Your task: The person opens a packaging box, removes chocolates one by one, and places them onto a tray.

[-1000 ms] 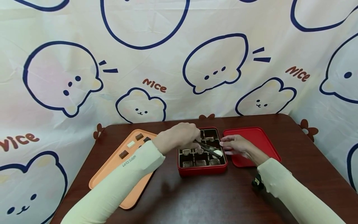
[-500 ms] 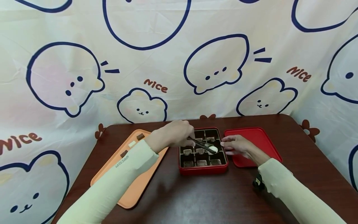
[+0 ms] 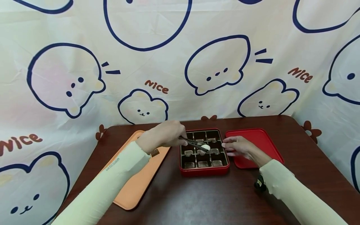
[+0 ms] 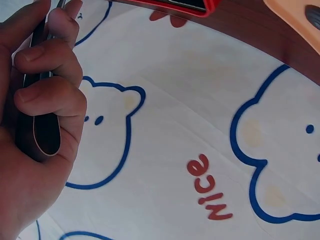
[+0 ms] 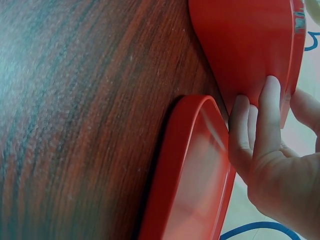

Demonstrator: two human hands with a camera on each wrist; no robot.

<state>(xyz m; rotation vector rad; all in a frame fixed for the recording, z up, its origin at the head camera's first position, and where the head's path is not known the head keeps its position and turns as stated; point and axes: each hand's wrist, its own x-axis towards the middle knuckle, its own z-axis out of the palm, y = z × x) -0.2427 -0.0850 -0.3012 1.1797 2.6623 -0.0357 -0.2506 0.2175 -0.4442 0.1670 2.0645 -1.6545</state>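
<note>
Dark tongs (image 3: 194, 143) are gripped in my left hand (image 3: 164, 134), slanting over a red box (image 3: 203, 171) with a black insert divided into compartments. A pale oval (image 3: 206, 147) shows at their tips; I cannot tell whether it is a held piece or part of the tongs. In the left wrist view, fingers curl round the tongs' handle (image 4: 47, 135). My right hand (image 3: 239, 146) touches the box's right side, its fingers extended along the red wall (image 5: 245, 45) in the right wrist view. Compartment floors look ridged and shiny; their contents are unclear.
An orange tray (image 3: 135, 187) lies left of the box, partly under my left arm, with a brown block (image 3: 155, 152) visible on it. The red lid (image 3: 258, 137) rests on the table to the box's right. A printed cloth (image 3: 180, 62) hangs behind the table.
My left hand and the tongs have shifted left across the box, from the right column of compartments to the middle one, the pale oval moving with them. My right hand stays at the box.
</note>
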